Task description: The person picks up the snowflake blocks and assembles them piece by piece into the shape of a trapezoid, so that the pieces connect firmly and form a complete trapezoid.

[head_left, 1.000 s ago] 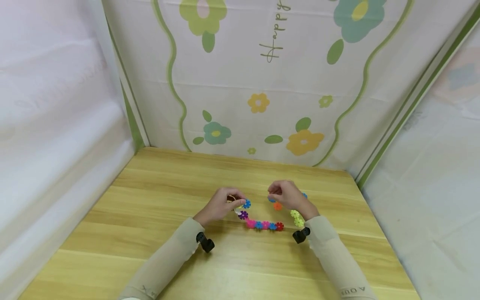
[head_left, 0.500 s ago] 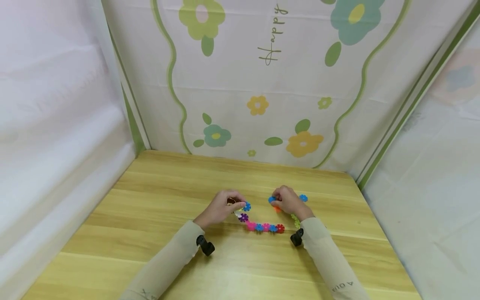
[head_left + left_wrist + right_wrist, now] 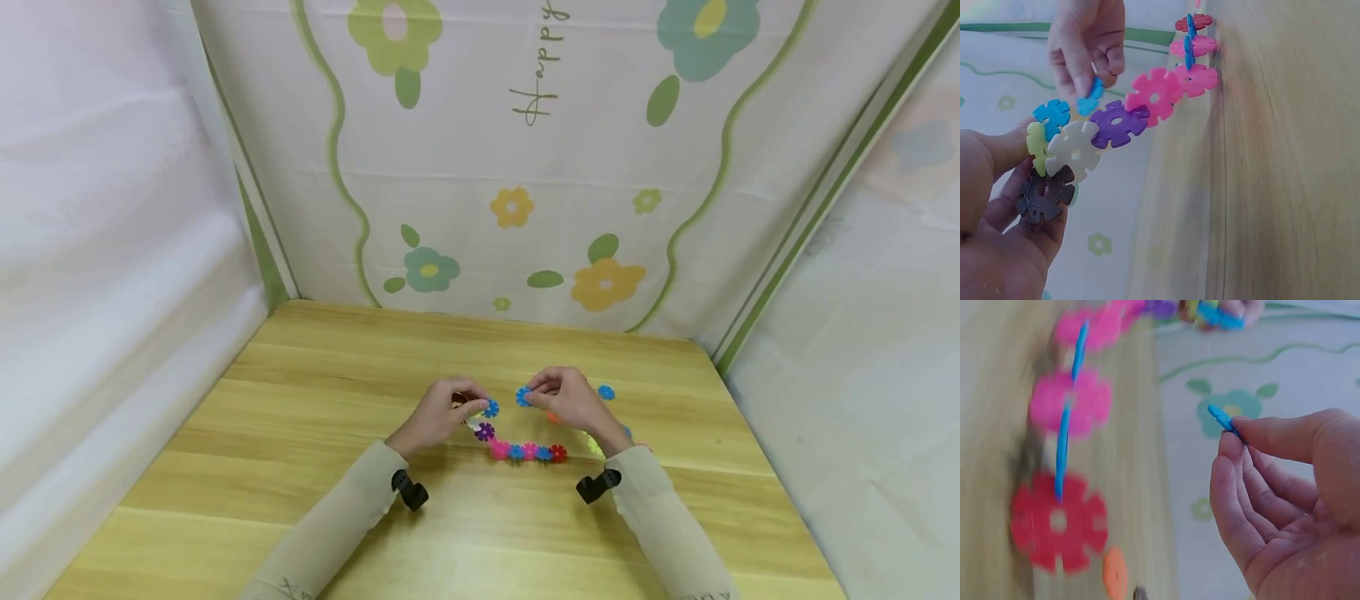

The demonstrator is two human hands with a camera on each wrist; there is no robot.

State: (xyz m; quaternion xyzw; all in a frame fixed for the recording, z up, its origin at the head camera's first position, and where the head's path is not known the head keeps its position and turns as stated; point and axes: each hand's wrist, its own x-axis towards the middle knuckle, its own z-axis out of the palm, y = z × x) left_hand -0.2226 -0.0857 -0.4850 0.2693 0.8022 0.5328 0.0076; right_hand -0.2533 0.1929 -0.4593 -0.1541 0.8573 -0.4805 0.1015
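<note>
- Chain (image 3: 530, 451) of plastic snowflake discs, slotted edge to edge, runs from the left hand (image 3: 433, 414) down toward the table (image 3: 487, 533); that much, I judge, is done.
- Its far end is a red disc (image 3: 1082, 525), and back from it blue discs (image 3: 1062, 453) set crosswise alternate with pink discs (image 3: 1094, 403) (a tidy rhythm, seen from where I stand).
- Nearer the left hand come a purple disc (image 3: 1109, 132), a white disc (image 3: 1085, 140) and a brown disc (image 3: 1054, 203), with a yellow-green disc (image 3: 1036, 140) and an end blue disc (image 3: 1055, 114) alongside; which neighbour the yellow-green one slots into, I cannot tell.
- That raised end is gripped by the left hand, thumb by the yellow-green disc.
- The right hand (image 3: 573, 400) pinches a single blue disc (image 3: 523, 397) between thumb and fingertip, near the chain's blue end but apart from it, so by my reading not yet joined.
- Off the chain, over to the right, lie an orange disc (image 3: 553, 417), a far blue disc (image 3: 606, 392) and some yellow-green pieces (image 3: 594, 445), partly hidden by the right arm (I cannot count them all).
- Well under way, I would say, with loose pieces left over.
</note>
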